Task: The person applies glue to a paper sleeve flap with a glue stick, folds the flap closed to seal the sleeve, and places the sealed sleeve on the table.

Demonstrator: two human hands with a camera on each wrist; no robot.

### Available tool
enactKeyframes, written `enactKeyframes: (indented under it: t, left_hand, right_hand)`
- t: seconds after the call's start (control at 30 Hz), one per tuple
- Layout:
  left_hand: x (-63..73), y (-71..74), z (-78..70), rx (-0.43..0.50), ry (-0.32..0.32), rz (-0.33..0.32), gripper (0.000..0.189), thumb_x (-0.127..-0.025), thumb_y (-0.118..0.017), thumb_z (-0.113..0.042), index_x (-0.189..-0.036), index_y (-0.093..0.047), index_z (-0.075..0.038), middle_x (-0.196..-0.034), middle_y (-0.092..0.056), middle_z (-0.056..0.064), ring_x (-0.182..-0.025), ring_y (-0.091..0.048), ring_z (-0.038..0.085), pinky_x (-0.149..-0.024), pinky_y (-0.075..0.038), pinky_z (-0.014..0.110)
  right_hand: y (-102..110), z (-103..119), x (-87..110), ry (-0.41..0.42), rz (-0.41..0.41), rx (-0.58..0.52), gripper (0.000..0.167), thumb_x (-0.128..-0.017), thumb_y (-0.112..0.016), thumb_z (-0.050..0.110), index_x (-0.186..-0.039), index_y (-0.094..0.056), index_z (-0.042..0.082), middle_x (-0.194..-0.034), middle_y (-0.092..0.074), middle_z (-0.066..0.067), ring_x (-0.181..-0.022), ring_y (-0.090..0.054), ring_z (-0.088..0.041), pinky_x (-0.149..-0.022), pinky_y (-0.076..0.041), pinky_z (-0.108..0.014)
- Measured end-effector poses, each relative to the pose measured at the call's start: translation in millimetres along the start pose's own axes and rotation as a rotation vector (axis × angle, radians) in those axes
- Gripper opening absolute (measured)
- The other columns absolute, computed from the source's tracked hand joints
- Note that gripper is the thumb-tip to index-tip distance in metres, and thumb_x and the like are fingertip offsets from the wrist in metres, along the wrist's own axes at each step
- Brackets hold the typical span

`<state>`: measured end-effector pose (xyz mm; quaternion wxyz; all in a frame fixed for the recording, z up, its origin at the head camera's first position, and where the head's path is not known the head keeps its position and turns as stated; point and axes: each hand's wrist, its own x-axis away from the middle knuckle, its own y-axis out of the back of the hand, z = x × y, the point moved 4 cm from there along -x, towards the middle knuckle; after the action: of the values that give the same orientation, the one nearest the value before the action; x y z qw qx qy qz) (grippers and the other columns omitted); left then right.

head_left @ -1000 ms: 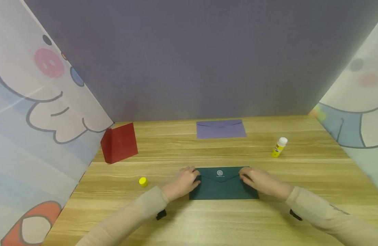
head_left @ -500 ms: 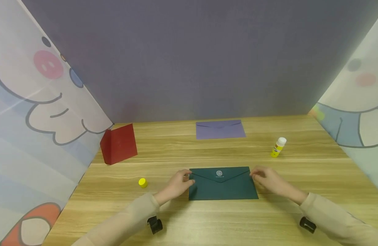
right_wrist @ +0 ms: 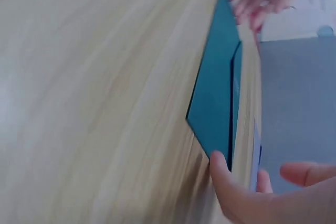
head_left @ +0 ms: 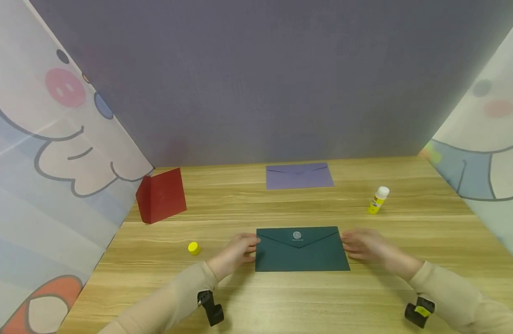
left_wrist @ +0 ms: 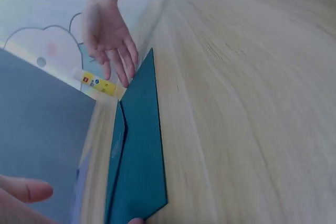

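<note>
A dark green envelope (head_left: 300, 255) with a pointed flap and a small round white emblem lies flat on the wooden table, its flap folded down. At its left edge is my left hand (head_left: 234, 253), fingers loosely extended and fingertips beside the paper. My right hand (head_left: 371, 248) is at the opposite short edge, palm turned inward; in the left wrist view its fingers (left_wrist: 123, 59) are straight. One fingertip (right_wrist: 218, 163) of the right hand meets the envelope's corner in the right wrist view. Neither hand grips anything.
A purple envelope (head_left: 299, 177) lies further back near the grey partition (head_left: 281, 83). An opened red envelope (head_left: 166, 197) is at the far left. A yellow cap (head_left: 194, 248) sits left of my left hand. A yellow and white glue stick (head_left: 378, 200) stands at the right.
Both hands have come off the top of the green envelope and moved outward to its two short edges, their palms turning inward. The envelope has stayed nearly in place.
</note>
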<state>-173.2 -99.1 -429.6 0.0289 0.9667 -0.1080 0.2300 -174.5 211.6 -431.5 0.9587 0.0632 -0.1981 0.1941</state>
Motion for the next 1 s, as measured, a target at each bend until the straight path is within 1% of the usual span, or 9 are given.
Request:
enactKeyframes:
  t: [0.13, 0.27, 0.4, 0.5, 0.63, 0.77, 0.83, 0.9, 1.0]
  left_hand:
    - [-4.9, 2.8, 7.1, 0.065, 0.029, -0.061, 0.034, -0.084, -0.048, -0.006, -0.112, -0.04, 0.013, -0.121, -0.036, 0.027, -0.108, -0.037, 0.036, -0.087, -0.042, 0.046]
    - [-7.7, 3.0, 11.9, 0.0, 0.026, -0.069, 0.039, -0.085, -0.049, -0.004, -0.118, -0.04, 0.015, -0.115, -0.043, 0.024, -0.095, -0.044, 0.027, -0.079, -0.047, 0.037]
    - [-7.4, 2.6, 12.8, -0.079, -0.023, -0.042, 0.044, -0.086, -0.047, 0.001, -0.125, -0.034, 0.017, -0.118, -0.045, 0.028, -0.086, -0.049, 0.02, -0.074, -0.049, 0.032]
    - [-6.1, 2.3, 12.9, -0.109, -0.065, -0.047, 0.047, -0.083, -0.046, 0.005, -0.126, -0.034, 0.015, -0.119, -0.046, 0.029, -0.08, -0.051, 0.017, -0.071, -0.05, 0.031]
    - [-5.7, 1.6, 12.0, -0.118, -0.091, -0.074, 0.053, -0.078, -0.046, 0.007, -0.129, -0.035, 0.01, -0.106, -0.052, 0.022, -0.07, -0.049, 0.014, -0.065, -0.05, 0.029]
    - [-9.4, 1.3, 6.9, -0.134, -0.12, -0.11, 0.052, -0.08, -0.048, 0.006, -0.131, -0.036, 0.006, -0.088, -0.053, 0.011, -0.064, -0.048, 0.012, -0.062, -0.048, 0.028]
    - [-13.1, 0.8, 3.7, -0.141, -0.133, -0.122, 0.052, -0.081, -0.048, 0.005, -0.131, -0.036, 0.004, -0.082, -0.052, 0.008, -0.062, -0.047, 0.012, -0.06, -0.047, 0.027]
    - [-17.5, 0.1, 0.2, -0.146, -0.141, -0.134, 0.052, -0.082, -0.048, 0.005, -0.132, -0.035, 0.003, -0.079, -0.051, 0.007, -0.06, -0.046, 0.011, -0.058, -0.046, 0.026]
    - [-24.7, -1.3, -6.6, -0.151, -0.148, -0.148, 0.053, -0.083, -0.048, 0.003, -0.134, -0.033, 0.0, -0.086, -0.051, 0.01, -0.059, -0.043, 0.011, -0.056, -0.043, 0.024]
  right_hand:
    - [2.5, -6.7, -1.6, -0.074, 0.027, -0.176, 0.054, -0.096, -0.032, 0.016, -0.133, -0.01, -0.017, -0.135, -0.02, -0.035, -0.115, -0.042, -0.037, -0.096, -0.036, -0.045]
    - [2.0, -9.6, -4.1, -0.094, 0.012, -0.251, 0.058, -0.096, -0.03, 0.017, -0.135, -0.001, -0.014, -0.137, -0.01, -0.036, -0.122, -0.03, -0.043, -0.1, -0.03, -0.044]
    - [0.8, -9.1, -5.2, -0.081, -0.022, -0.224, 0.057, -0.096, -0.028, 0.017, -0.135, -0.002, -0.014, -0.137, -0.008, -0.038, -0.125, -0.023, -0.043, -0.101, -0.028, -0.044]
    - [2.0, -7.9, -5.7, -0.065, -0.045, -0.199, 0.056, -0.096, -0.03, 0.017, -0.134, -0.005, -0.016, -0.136, -0.011, -0.037, -0.12, -0.034, -0.038, -0.1, -0.03, -0.044]
    - [4.5, -5.6, -8.0, -0.048, -0.075, -0.218, 0.055, -0.096, -0.032, 0.017, -0.134, -0.009, -0.016, -0.138, -0.012, -0.035, -0.116, -0.039, -0.032, -0.098, -0.034, -0.041]
    - [6.3, -2.4, -11.6, -0.022, -0.07, -0.236, 0.054, -0.096, -0.029, 0.017, -0.134, -0.01, -0.016, -0.139, -0.009, -0.033, -0.122, -0.032, -0.036, -0.099, -0.034, -0.039]
    - [8.0, -0.3, -14.0, -0.008, -0.069, -0.224, 0.053, -0.096, -0.029, 0.017, -0.134, -0.01, -0.015, -0.14, -0.008, -0.032, -0.119, -0.036, -0.032, -0.098, -0.036, -0.036]
    - [9.9, 2.7, -17.1, 0.003, -0.083, -0.216, 0.055, -0.096, -0.03, 0.019, -0.134, -0.01, -0.015, -0.14, -0.008, -0.031, -0.117, -0.038, -0.028, -0.096, -0.037, -0.033]
    - [11.8, 8.9, -22.2, 0.013, -0.09, -0.203, 0.056, -0.097, -0.029, 0.021, -0.136, -0.008, -0.013, -0.141, -0.007, -0.03, -0.122, -0.031, -0.034, -0.099, -0.035, -0.033]
